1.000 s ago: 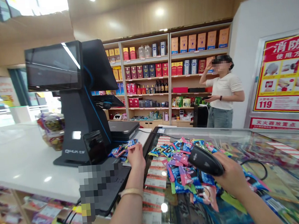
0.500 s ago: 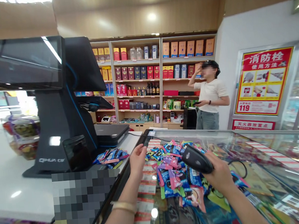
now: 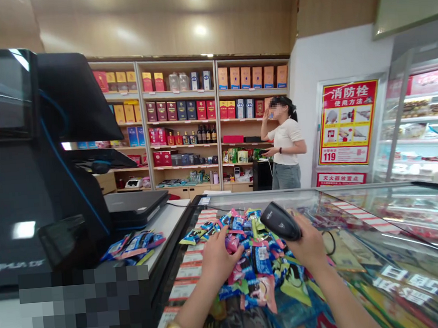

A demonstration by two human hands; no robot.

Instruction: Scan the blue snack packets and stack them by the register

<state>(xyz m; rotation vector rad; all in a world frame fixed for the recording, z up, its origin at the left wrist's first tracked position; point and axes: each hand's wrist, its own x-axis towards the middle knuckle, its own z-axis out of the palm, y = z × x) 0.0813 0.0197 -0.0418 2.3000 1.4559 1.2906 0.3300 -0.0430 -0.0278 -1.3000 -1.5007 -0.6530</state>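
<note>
A pile of small wrapped snack packets (image 3: pixel 262 259) in blue, pink and green lies on the glass top of a display case (image 3: pixel 358 269). Over the pile's left side is my left hand (image 3: pixel 218 255), thumb and fingers spread apart at the packets, with a bracelet on its wrist. My right hand (image 3: pixel 306 243) grips a black handheld barcode scanner (image 3: pixel 280 221), its head pointing up and left above the packets. The scanner's handle is hidden inside that hand.
A black cash register (image 3: pixel 62 146) with screens stands at left. More packets (image 3: pixel 136 246) lie beside it on the white counter. Across the case stands a person (image 3: pixel 287 141) in front of stocked shelves (image 3: pixel 181 126). A red sign (image 3: pixel 348 123) hangs on the right wall.
My left hand has moved right, from the case's left edge onto the packets, and its fingers have spread. The scanner stays in my right hand. The view has turned right.
</note>
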